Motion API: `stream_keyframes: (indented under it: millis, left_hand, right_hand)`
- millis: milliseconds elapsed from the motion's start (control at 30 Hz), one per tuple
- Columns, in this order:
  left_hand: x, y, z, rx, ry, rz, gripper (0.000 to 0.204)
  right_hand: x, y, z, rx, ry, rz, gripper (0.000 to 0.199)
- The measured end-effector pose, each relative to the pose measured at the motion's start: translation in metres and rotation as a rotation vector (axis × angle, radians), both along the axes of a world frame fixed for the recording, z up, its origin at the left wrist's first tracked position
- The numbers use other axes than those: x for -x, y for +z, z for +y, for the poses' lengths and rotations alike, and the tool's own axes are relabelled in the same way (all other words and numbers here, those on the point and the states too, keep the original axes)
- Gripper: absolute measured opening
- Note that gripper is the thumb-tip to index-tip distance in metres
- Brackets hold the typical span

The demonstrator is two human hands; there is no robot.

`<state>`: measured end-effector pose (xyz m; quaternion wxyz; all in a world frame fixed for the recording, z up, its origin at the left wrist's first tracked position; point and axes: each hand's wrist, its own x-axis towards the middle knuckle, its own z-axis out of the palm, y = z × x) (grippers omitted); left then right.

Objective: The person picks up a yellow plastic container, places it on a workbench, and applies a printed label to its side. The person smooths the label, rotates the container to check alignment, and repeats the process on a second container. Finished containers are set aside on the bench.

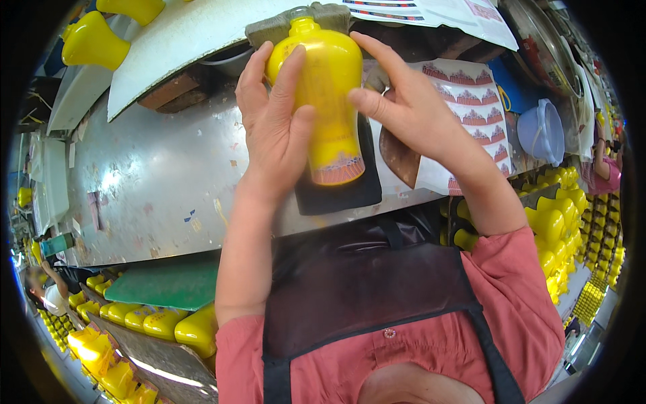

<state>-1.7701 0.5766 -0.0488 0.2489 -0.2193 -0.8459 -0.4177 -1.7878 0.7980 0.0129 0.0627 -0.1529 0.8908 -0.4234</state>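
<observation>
A yellow plastic bottle (328,94) lies on a dark pad (350,192) on the metal table (155,175), its neck pointing away from me. A red-and-white label band runs around its base. My left hand (276,128) wraps the bottle's left side, fingers over the top. My right hand (410,111) presses on its right side, thumb and fingers touching the body. A sheet of matching labels (481,114) sits just right of my right hand.
Several yellow bottles fill bins at lower left (155,323) and right (558,222). Two more yellow bottles (94,42) rest at upper left on a white board (182,34). A blue bowl (542,131) sits at right. A green board (168,283) lies below the table edge.
</observation>
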Motion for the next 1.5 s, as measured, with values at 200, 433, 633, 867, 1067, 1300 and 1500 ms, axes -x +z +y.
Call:
stream_keyframes:
  millis: [200, 433, 633, 867, 1067, 1300, 1500]
  left_hand:
    - [-0.001, -0.009, 0.002, 0.029, 0.027, 0.024, 0.062]
    - [0.002, -0.014, 0.0, 0.039, 0.02, 0.083, 0.062]
    - [0.002, -0.014, -0.002, 0.029, 0.002, 0.062, 0.06]
    - [0.002, -0.015, -0.001, 0.055, 0.015, 0.089, 0.061]
    - [0.003, -0.015, -0.002, 0.056, 0.018, 0.101, 0.061]
    - [0.002, -0.014, -0.003, -0.006, -0.019, 0.084, 0.062]
    - [0.0, -0.016, -0.003, 0.056, -0.003, 0.074, 0.062]
  right_hand:
    - [-0.012, -0.017, -0.009, 0.047, -0.009, 0.021, 0.101]
    - [-0.011, -0.028, -0.003, 0.2, -0.003, -0.089, 0.097]
    - [-0.01, -0.036, -0.004, 0.284, 0.003, -0.031, 0.094]
    - [-0.016, -0.029, -0.004, 0.185, -0.011, -0.049, 0.097]
    - [-0.013, -0.033, -0.004, 0.161, -0.011, -0.018, 0.098]
    - [-0.014, -0.033, -0.001, 0.253, 0.005, -0.071, 0.095]
    - [-0.017, -0.033, -0.004, 0.161, -0.006, 0.025, 0.092]
